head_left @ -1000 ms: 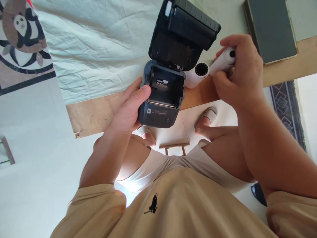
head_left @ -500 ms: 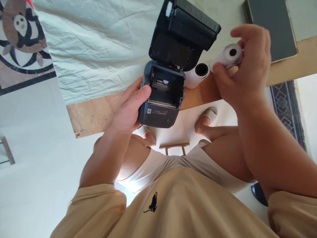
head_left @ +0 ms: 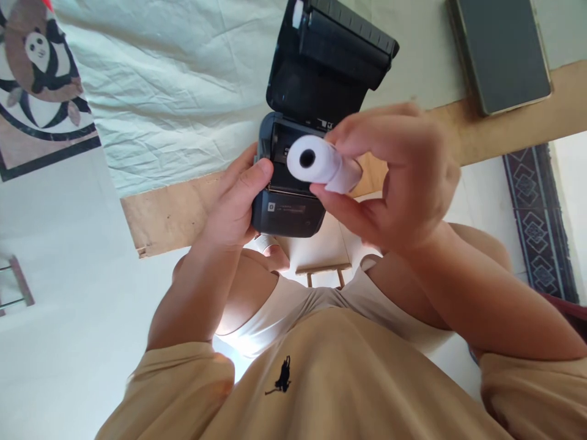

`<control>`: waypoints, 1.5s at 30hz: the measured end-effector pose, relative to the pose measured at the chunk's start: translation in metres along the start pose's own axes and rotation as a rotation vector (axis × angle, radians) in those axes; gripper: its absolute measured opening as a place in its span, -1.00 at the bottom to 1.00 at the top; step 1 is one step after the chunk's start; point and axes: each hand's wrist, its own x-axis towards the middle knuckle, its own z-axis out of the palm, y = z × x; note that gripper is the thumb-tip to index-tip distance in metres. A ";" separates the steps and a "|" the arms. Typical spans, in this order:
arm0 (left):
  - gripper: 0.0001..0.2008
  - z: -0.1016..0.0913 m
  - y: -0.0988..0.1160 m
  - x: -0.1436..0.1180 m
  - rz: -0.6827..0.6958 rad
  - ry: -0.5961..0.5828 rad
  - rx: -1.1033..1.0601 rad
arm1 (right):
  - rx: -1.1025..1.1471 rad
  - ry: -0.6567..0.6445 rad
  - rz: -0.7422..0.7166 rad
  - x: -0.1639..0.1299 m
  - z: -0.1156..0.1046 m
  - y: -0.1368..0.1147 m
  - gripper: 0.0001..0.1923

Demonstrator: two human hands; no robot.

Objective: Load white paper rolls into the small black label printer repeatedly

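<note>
A small dark label printer (head_left: 288, 215) has its lid (head_left: 330, 58) swung up, baring the paper bay. My left hand (head_left: 236, 201) grips the printer's left side, thumb on the upper edge. Between the thumb and fingers of my right hand (head_left: 398, 174) is a white paper roll (head_left: 323, 165), its dark core hole facing left. The roll hangs over the right part of the bay and hides much of it. Whether the roll touches the printer I cannot tell.
A pale green cloth (head_left: 183, 91) covers most of the table, with a bare wooden edge (head_left: 169, 214) along its front. At the upper right lies a dark flat rectangular object (head_left: 502, 55). A panda picture (head_left: 41, 79) is at the upper left. Below stands a small wooden stool (head_left: 323, 269).
My right hand has carried the paper roll leftward from beside the printer to over its bay. The left hand and printer have shifted slightly left. The second white roll is now out of sight.
</note>
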 end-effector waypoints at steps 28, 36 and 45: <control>-0.46 -0.011 -0.005 -0.001 0.056 -0.071 0.032 | -0.197 0.036 -0.351 -0.006 0.027 -0.010 -0.98; -0.34 -0.011 -0.008 0.000 0.092 -0.121 0.029 | -0.073 0.054 -0.301 -0.003 0.013 -0.006 -0.91; -0.28 -0.014 -0.009 0.000 0.119 -0.156 -0.005 | -0.127 0.145 -0.099 0.007 -0.005 0.005 -0.92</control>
